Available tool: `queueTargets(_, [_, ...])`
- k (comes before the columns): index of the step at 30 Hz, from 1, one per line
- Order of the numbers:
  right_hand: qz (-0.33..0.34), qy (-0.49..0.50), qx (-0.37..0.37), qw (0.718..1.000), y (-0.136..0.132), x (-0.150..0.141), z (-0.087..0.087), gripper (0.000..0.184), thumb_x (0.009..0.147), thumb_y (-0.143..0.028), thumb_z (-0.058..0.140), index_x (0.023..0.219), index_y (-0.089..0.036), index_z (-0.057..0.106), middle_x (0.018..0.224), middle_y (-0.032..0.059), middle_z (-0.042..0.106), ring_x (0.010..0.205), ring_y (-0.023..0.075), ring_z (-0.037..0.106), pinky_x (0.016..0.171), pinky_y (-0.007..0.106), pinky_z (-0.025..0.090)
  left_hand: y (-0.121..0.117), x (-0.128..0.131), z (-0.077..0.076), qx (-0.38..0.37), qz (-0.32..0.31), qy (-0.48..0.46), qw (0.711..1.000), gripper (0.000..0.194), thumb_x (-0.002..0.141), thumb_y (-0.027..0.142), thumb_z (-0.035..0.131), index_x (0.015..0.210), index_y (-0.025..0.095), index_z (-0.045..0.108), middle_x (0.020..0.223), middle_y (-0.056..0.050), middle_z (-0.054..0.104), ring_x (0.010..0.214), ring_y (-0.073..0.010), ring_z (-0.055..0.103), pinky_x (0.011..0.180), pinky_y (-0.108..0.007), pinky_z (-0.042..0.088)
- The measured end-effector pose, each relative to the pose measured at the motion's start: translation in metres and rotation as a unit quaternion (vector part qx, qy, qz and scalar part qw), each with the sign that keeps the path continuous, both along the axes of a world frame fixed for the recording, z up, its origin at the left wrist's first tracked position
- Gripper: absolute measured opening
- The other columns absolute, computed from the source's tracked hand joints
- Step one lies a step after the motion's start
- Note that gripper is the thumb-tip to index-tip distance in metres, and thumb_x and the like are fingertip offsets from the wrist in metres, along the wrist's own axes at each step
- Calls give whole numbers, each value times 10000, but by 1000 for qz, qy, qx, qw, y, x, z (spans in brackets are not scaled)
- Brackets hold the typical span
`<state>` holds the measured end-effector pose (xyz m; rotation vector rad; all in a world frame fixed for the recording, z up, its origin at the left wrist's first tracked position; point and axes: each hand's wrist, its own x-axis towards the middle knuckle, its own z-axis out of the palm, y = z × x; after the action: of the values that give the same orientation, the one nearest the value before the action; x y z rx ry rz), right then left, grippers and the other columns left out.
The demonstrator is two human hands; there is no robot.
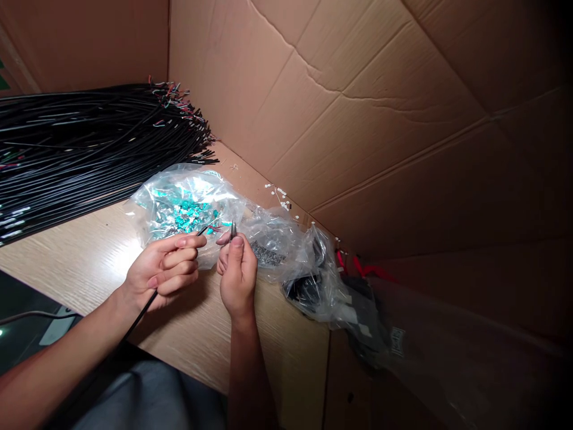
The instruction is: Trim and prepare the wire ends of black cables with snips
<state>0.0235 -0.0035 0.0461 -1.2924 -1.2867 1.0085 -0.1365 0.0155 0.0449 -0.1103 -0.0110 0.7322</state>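
My left hand (172, 266) is closed around a black cable (144, 310), which runs down along my forearm. At the cable's upper end, thin coloured wires (216, 228) fan out toward my right hand. My right hand (237, 269) is closed on a small pointed metal tool (233, 229). Only its tip shows above my thumb, so its kind is hidden. The tip stands just right of the wire ends; whether they touch I cannot tell. Behind both hands lies a clear plastic bag (179, 206) with small shiny teal-looking pieces in it.
A large bundle of black cables (89, 143) lies at the left. Right of my hands are a bag of small dark metal pieces (266, 254) and a bag with black items (308, 289). White scraps (282, 194) lie along the cardboard wall (340, 131). Red handles (371, 270) show farther right.
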Motion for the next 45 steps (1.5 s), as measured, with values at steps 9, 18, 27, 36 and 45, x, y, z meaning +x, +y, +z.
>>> queueTargets(9, [-17, 116, -33, 993, -6, 12, 18, 443, 1058, -618, 498, 933, -207, 605, 641, -75, 315, 520, 95, 253, 471, 234, 244, -10, -1, 23, 468, 124, 580, 656, 322, 1027, 351, 607, 798, 148, 709, 595, 9, 524, 532, -97, 426, 484, -184, 314])
queueTargets(18, [-55, -56, -13, 997, -12, 26, 45, 328, 931, -497, 738, 1015, -180, 743, 593, -77, 341, 553, 118, 362, 560, 262, 360, -15, 8, 15, 621, 307, 658, 296, 201, 1031, 167, 561, 965, 131, 747, 635, 12, 675, 484, -103, 564, 529, -256, 371])
queueTargets(27, [-43, -50, -8, 998, -14, 24, 47, 294, 863, -433, 808, 1014, -189, 745, 598, -95, 319, 528, 93, 331, 526, 239, 344, -19, 9, 8, 618, 353, 686, 152, 220, 1037, 173, 557, 1056, 110, 767, 593, 3, 652, 447, -135, 552, 503, -303, 348])
queueTargets(36, [-65, -53, 48, 995, -14, 26, 44, 188, 980, -362, 705, 914, -192, 750, 819, 31, 752, 722, 156, 681, 687, 247, 535, -23, 15, 17, 559, 345, 655, 372, 205, 1015, 197, 642, 1110, 110, 800, 934, -87, 843, 664, -134, 749, 619, -209, 519])
queueTargets(45, [-55, -77, 82, 992, -15, 31, 47, 276, 991, -421, 700, 835, -194, 717, 769, 21, 692, 700, 157, 621, 655, 261, 499, -24, 10, 32, 522, 209, 625, 541, 274, 1037, 318, 623, 950, 174, 839, 831, -35, 808, 636, -110, 654, 574, -199, 460])
